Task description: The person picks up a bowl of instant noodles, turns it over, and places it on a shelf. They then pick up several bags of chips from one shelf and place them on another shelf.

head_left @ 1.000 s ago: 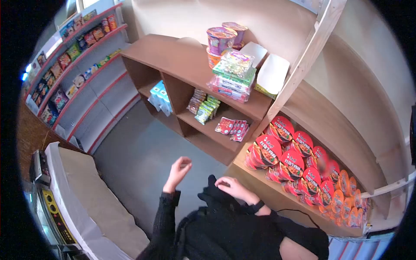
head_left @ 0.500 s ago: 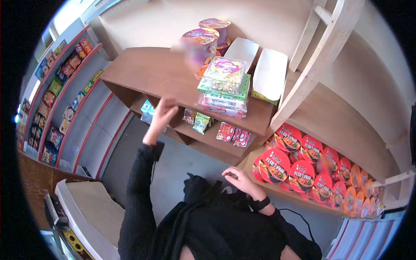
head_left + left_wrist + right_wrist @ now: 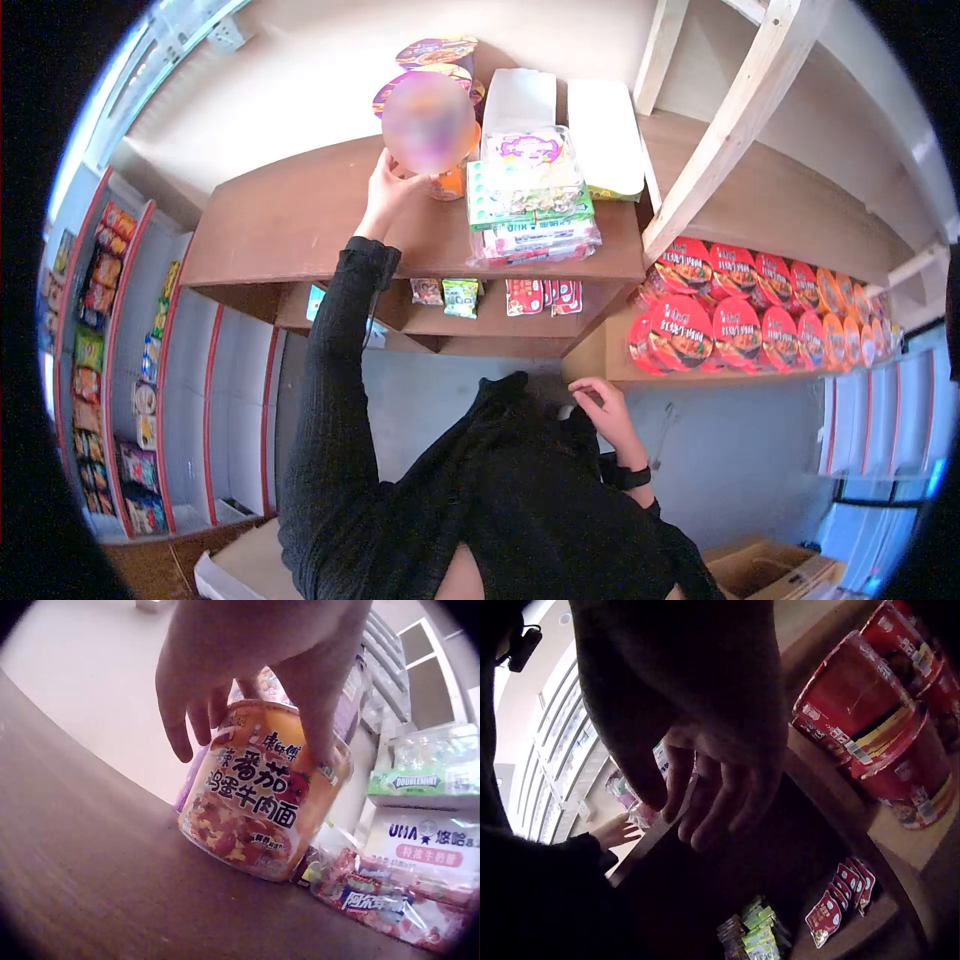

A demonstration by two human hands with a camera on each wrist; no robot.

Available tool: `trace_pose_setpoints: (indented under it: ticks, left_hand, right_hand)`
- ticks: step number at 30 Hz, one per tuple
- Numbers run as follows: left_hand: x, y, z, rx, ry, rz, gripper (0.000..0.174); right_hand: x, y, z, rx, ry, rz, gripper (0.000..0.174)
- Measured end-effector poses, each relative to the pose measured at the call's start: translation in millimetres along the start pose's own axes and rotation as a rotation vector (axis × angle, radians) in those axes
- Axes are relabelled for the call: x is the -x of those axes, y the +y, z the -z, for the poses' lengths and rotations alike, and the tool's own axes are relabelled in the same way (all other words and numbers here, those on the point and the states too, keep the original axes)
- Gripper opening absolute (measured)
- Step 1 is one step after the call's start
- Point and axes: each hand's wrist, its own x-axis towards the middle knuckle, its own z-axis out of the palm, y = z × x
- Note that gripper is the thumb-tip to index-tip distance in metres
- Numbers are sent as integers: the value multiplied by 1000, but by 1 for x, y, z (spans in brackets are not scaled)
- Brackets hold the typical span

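Left hand (image 3: 255, 652) grip round noodle cup (image 3: 255, 802), Doublemint box (image 3: 420, 782) beside, right hand (image 3: 603, 408) loose, empty

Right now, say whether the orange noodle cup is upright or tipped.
Upright: the noodle cup sits base-down on the shelf, left hand gripping it.

Head view looks steeply down on the shelf (image 3: 280, 230). Left wrist view sits low on its top, close by the cup (image 3: 262, 802). Right wrist view faces it from farther off. All three share the shelf.

The left hand (image 3: 385, 190) holds an orange cup (image 3: 450, 184) on the wooden shelf top (image 3: 270, 230), while the right hand (image 3: 603, 408) rests loosely curled against black clothing (image 3: 520, 500).
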Motion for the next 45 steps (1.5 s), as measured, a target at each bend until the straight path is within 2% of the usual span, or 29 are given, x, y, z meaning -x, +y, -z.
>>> trace_pose_setpoints:
  ticks: [5,7,11,15,16,17,19,20,21,22,23,24,25,26,28,31,32,33,36,39,40,43,45]
  left_hand:
    - [3,-8,19,-36,-33,-49,44]
    - [9,-7,31,-109,36,-133,43]
    - [41,6,65,-27,28,-109,42]
    - [81,15,102,93,-114,-47,54]
    - [96,27,108,0,-107,-75,54]
    - [114,40,110,86,-125,-20,55]
    - [143,56,113,108,-288,122,58]
    - [160,70,106,128,-279,66,59]
    - [178,84,95,153,-272,10,60]
    - [193,83,83,215,-281,-9,59]
    - [205,88,70,100,-305,-48,59]
    - [217,96,53,119,-334,-59,58]
    - [228,103,36,140,-368,-72,57]
    - [238,94,16,170,-426,-99,57]
    - [259,115,-35,234,-503,-183,55]
    - [293,133,-109,249,-716,-184,57]
    - [304,141,-135,258,-778,-184,56]
    - [325,160,-185,291,-886,-199,56]
    - [362,191,-249,307,-1080,-293,62]
    - [399,221,-300,452,-1169,-264,71]
    - [410,224,-314,402,-1198,-286,77]
    - [429,248,-352,455,-1261,-278,78]
    - [429,263,-376,390,-1349,-237,80]
  right_hand:
    - [21,-14,-46,11,128,-19,13]
    - [27,-16,-61,8,164,-19,12]
    - [40,-23,-81,5,164,-57,11]
    - [44,-33,-90,-21,170,-66,12]
    - [44,-38,-91,-10,156,-29,13]
    - [44,-43,-91,0,143,7,13]
    - [42,-56,-89,-1,111,-1,18]
    - [42,-58,-87,-17,95,41,26]
    - [44,-61,-84,-31,83,81,34]
    - [45,-65,-80,-26,104,69,34]
    - [48,-70,-76,-43,117,109,44]
    - [53,-74,-70,-59,134,150,55]
    - [60,-77,-63,-54,170,137,55]
    - [69,-80,-54,-95,197,145,62]
    - [90,-84,-28,-90,244,135,80]
    - [133,-61,11,76,494,159,87]
    - [153,-54,25,82,538,93,89]
    - [191,-46,54,101,643,52,89]
    - [250,-42,89,62,792,-55,88]
    - [296,-19,117,0,891,-70,88]
    - [307,-9,124,-45,933,-80,89]
    - [336,4,146,-77,1017,-125,90]
    - [343,14,163,-51,1060,-148,90]
